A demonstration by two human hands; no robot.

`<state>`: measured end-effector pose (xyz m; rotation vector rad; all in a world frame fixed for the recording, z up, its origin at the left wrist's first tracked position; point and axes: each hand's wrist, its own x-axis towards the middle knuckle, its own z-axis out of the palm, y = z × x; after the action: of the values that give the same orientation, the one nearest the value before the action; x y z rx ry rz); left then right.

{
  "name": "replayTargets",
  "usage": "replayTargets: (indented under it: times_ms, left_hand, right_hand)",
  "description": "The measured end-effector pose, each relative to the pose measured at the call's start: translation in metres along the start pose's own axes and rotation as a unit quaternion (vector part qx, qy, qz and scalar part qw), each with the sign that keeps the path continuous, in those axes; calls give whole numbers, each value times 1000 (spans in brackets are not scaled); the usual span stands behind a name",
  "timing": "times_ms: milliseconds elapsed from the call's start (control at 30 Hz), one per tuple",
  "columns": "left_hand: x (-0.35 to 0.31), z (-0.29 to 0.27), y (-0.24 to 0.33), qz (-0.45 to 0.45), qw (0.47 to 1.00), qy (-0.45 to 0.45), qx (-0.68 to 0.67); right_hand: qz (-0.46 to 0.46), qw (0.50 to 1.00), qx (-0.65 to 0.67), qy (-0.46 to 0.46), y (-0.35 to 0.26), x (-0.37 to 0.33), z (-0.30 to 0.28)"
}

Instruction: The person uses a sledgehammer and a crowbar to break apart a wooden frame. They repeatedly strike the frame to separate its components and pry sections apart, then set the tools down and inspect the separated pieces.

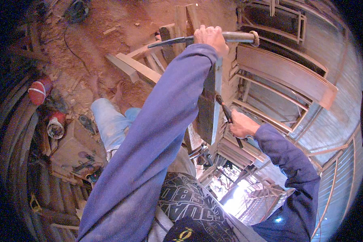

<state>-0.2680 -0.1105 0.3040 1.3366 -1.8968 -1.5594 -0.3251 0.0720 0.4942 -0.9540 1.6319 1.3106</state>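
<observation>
Reddish bare earth makes up the floor [97, 44], reaching away ahead and to the left of the left hand's fingers [207, 30]. Off to the left of those fingers a pale wood offcut [111, 30] lies on it, with a thin dark cord [73, 47] trailing farther left. Nearer the wearer than the fingers, and well to their left, wood chips [74, 100] litter the ground. Closer in again, still far left of the fingers, a flat brown wooden surface [70, 147] carries a jumble of dark tools [86, 163] — too small to tell apart. Beside it are a red rounded object [40, 91] and a red-and-white open-ended container [56, 124] — what bears them is unclear.
</observation>
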Motion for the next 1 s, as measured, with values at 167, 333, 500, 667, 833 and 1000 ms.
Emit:
replayTargets:
  times_ms: [167, 333, 500, 667, 833, 1000]
  left_hand:
    - [-2, -3, 1, -1, 1000, 4, -6]
    - [-4, -6, 0, 9, 1000, -8, -18]
    - [-3, -2, -1, 5, 999, 14, -32]
    - [0, 4, 1, 2, 998, 56, -7]
    - [0, 6, 0, 16, 998, 63, -23]
    - [-3, 6, 1, 16, 997, 73, -11]
  right_hand:
    - [31, 999, 21, 32, 4, 0, 12]
    - [61, 990, 108, 69, 14, 8, 22]
    - [47, 984, 170, 14, 11, 21, 21]
    - [111, 966, 234, 5, -2, 24, 18]
    - [122, 971, 208, 1, 6, 35, 17]
    - [109, 976, 187, -32, 31, 44, 25]
